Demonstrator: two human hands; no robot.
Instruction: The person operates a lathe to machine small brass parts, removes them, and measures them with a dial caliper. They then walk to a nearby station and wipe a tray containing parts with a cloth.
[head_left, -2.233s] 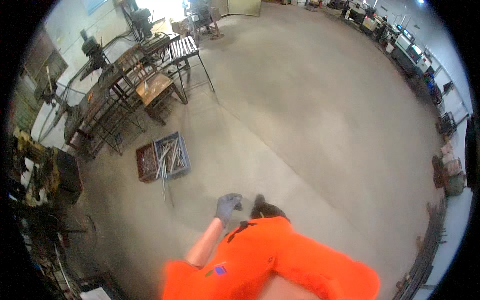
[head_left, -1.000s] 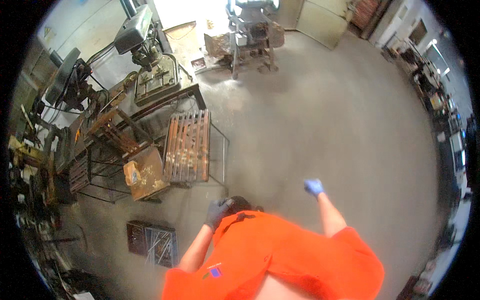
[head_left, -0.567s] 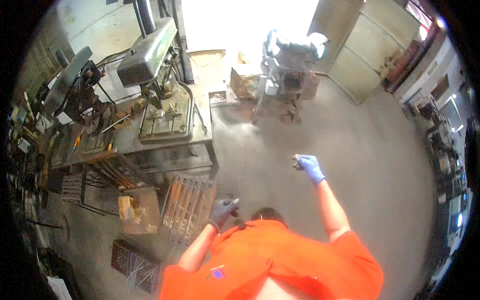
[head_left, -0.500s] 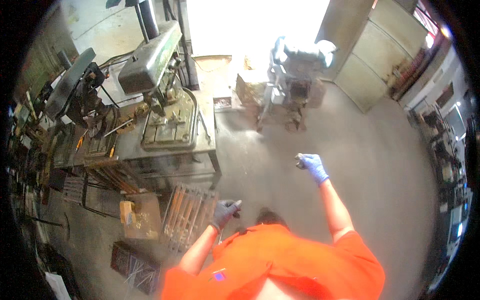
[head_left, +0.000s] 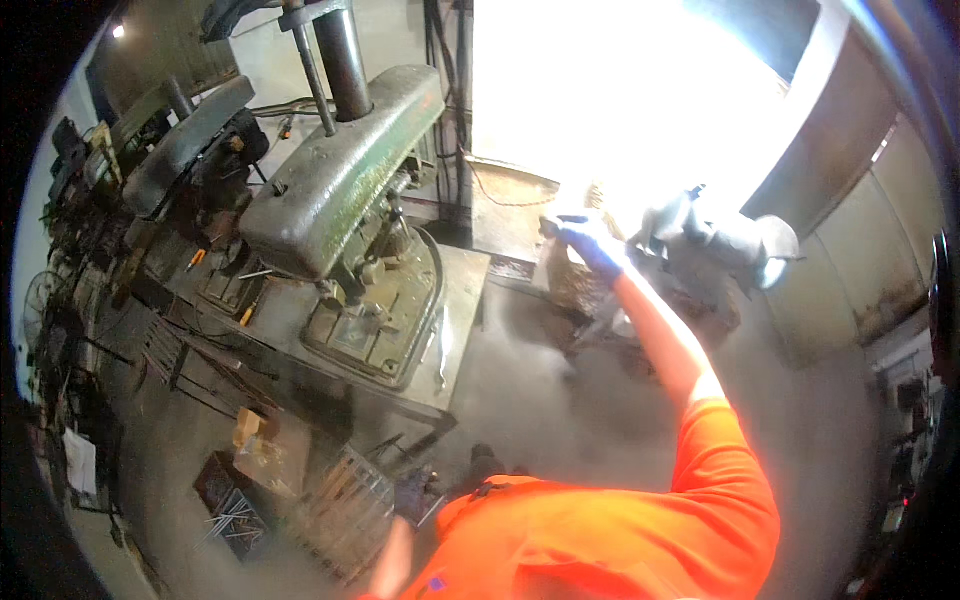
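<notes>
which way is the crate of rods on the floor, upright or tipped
Upright. The crate has its open top facing up, and rods lie in it, some jutting past its rim.

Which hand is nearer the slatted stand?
Left. The left hand is by the right edge of the slatted stand; the right hand is stretched well away, up and right.

No lettering, number or sign can be read. A small blue mark (head_left: 437, 583) near the left edge of the orange shirt (head_left: 610, 530) is too small to make out; the white sheet (head_left: 80, 462) is too blurred to read.
</notes>
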